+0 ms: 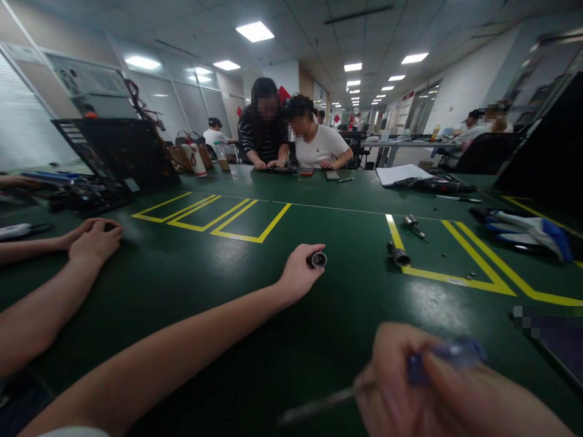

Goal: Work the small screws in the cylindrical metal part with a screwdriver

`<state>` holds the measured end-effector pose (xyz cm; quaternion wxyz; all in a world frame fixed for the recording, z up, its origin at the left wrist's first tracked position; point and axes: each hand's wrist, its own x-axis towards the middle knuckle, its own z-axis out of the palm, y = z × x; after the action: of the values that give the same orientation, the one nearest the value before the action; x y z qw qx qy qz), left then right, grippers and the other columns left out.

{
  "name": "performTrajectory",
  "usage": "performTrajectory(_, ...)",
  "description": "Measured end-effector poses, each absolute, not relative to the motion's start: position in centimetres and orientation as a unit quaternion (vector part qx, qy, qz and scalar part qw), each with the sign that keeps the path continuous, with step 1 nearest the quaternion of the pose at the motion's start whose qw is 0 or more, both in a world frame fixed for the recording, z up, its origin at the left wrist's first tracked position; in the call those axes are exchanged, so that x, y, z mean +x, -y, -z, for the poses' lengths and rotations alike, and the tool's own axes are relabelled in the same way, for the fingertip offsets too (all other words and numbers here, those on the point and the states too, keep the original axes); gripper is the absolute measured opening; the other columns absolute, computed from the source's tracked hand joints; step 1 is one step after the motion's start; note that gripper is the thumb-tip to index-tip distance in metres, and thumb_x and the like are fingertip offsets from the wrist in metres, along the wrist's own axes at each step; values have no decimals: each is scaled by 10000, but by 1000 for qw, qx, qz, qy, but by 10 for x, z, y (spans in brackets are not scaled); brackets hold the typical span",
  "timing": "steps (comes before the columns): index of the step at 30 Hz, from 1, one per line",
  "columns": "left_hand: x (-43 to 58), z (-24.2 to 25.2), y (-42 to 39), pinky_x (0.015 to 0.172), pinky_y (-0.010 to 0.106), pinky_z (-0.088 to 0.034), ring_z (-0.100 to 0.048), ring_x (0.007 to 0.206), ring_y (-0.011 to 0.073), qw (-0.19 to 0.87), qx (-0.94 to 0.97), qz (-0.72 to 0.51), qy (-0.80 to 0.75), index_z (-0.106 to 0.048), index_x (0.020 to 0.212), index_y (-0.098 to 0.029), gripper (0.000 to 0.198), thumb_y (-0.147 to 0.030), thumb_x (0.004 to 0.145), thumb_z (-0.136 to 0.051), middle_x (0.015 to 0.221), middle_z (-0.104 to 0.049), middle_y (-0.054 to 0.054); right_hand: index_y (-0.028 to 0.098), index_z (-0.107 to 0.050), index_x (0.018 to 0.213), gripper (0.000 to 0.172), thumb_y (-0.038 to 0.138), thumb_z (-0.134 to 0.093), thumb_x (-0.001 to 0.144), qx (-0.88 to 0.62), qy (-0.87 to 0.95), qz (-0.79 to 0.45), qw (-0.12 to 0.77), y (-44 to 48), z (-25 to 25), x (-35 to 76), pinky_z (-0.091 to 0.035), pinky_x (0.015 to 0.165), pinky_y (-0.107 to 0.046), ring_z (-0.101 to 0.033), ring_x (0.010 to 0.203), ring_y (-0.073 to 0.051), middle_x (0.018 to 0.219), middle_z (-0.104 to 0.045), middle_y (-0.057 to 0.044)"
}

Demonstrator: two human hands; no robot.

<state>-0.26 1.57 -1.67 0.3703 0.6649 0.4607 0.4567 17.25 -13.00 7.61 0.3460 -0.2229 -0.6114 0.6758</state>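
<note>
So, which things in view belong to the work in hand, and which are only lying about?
Seemingly in the work:
metal tube, in the left hand
screwdriver, blurred, in the right hand
dark metal part, silver part and small bits, loose nearby

Probably just lying about:
blue-and-white glove
white paper
pen
white cup
drink bottle

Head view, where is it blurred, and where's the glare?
Head view: the right hand and its screwdriver-like tool are blurred, while the left hand looks sharper; same head view: ceiling lights are blown out, with pale sheen patches on the green tabletop.
</note>
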Motion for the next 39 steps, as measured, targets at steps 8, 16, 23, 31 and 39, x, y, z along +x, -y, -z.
performTrajectory(8,10,19,-57,522,214,-476,-555,694,116,397,707,-403,-425,-488,977,-181,358,-218,675,-677,965,-556,27,169,-664,748,169,334,-629,752,-385,466,-557,569,35,-32,184,-374,508,-237,-483,568,-119,622,-565,-2)
performTrajectory(16,18,17,-71,450,184,-390,-470,529,72,434,712,-365,-414,-472,878,-175,294,-292,687,-662,696,-494,-51,189,-622,798,207,351,-498,833,-428,564,-432,558,-4,-8,170,-421,621,-315,-546,685,-170,716,-608,-25)
performTrajectory(23,18,15,-67,571,236,-371,-473,638,110,310,784,-348,-410,-506,738,-157,146,-221,694,-629,695,-498,-33,208,-561,716,77,248,-547,780,-476,621,-357,510,8,-7,170,-401,612,-326,-535,660,-174,692,-584,-5)
performTrajectory(31,17,14,-64,613,248,-357,-474,675,124,240,814,-334,-410,-511,717,-158,98,-198,712,-600,704,-505,-24,198,-587,669,102,273,-585,739,-451,571,-435,531,9,-7,173,-423,644,-339,-547,675,-179,694,-610,-19)
performTrajectory(39,17,13,-61,607,234,-362,-468,662,112,242,823,-329,-394,-513,733,-160,93,-205,729,-595,711,-508,-27,186,-549,718,120,285,-513,775,-420,507,-487,574,4,5,175,-443,621,-338,-565,651,-174,700,-628,-49)
